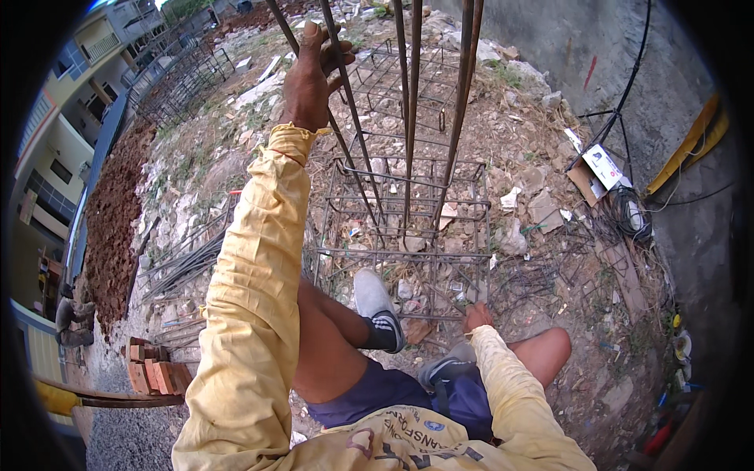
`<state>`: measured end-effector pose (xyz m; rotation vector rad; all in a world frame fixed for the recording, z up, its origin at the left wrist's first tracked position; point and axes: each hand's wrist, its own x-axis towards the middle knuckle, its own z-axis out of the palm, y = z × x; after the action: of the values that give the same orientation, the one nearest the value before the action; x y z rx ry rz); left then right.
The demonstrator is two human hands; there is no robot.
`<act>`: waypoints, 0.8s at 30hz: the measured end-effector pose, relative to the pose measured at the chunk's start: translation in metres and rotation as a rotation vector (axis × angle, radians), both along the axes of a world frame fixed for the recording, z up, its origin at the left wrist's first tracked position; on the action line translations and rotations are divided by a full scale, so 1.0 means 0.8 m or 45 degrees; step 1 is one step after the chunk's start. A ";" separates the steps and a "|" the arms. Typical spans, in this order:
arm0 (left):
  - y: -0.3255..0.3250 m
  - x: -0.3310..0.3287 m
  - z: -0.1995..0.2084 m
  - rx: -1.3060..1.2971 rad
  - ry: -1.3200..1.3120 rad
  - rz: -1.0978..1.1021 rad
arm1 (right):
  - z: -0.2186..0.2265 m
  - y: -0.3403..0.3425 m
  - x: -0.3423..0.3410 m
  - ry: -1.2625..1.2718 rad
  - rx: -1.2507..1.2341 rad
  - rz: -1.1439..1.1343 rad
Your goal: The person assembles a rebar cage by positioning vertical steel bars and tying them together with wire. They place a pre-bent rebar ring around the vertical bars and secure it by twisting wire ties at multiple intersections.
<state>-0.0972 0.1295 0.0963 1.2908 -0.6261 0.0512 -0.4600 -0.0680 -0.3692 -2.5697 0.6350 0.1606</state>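
Currently, your left hand (308,85) raised — fingers parted, half-curled just beside tall brown steel rods (410,118); your right hand (477,317) low, near corner of dark rectangular steel-bar cage (455,255) — finger grip unclear.

Setting: outdoor plot, lit by diffuse daylight. Ground: uneven, brown, strewn with pale stones and rubble (538,271), with dry grass tufts in places. Left: a strip of loose reddish-brown soil (114,224); nearer the lower left, a patch of fine grey gravel (129,439). Upper right: rough grey plastered wall (534,43), stained unevenly, a short red streak (590,72) on its face. Far left: pale-yellow buildings (67,137), bent by the lens; one small dark rectangular window (60,169), and higher up a balcony with a light railing (102,49).
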 end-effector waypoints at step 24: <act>0.019 -0.044 -0.009 0.277 -0.399 0.354 | 0.380 0.203 0.245 -0.563 1.217 -0.402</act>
<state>-0.1327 0.1449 0.0894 1.5904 -0.7284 0.4314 -0.2638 0.0945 -0.0654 -1.4952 0.5845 -0.1750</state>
